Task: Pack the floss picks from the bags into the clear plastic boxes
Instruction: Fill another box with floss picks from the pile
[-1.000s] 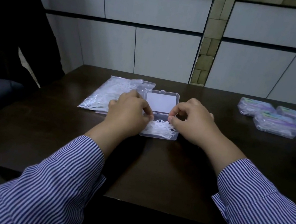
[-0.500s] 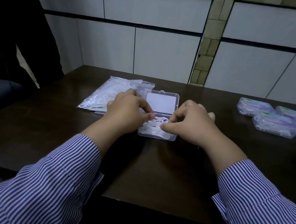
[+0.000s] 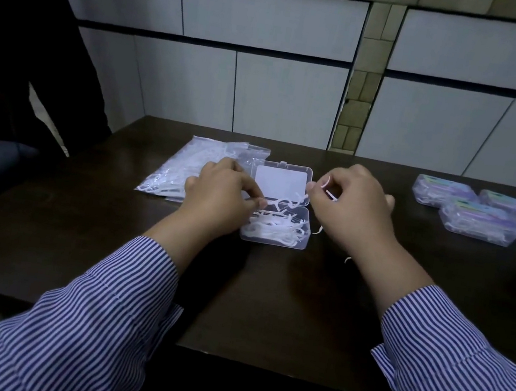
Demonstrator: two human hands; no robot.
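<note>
A clear plastic box (image 3: 273,239) lies open in the middle of the dark table, its lid (image 3: 280,182) flat behind it. White floss picks (image 3: 273,229) fill its tray in a loose heap. My left hand (image 3: 219,196) is at the box's left edge and pinches a pick that sticks up from the heap. My right hand (image 3: 352,206) is lifted just right of the lid and pinches a few picks (image 3: 326,187). A clear bag of floss picks (image 3: 183,167) lies left of the box, partly behind my left hand.
Several closed, filled boxes with coloured labels (image 3: 478,213) stand at the table's far right. Two loose picks (image 3: 318,229) lie on the table beside the open box. A tiled wall rises behind the table (image 3: 251,295); a dark chair is at the left.
My right hand has risen from the tray and moved right with picks in its fingers. My left hand has shifted slightly left, still at the heap.
</note>
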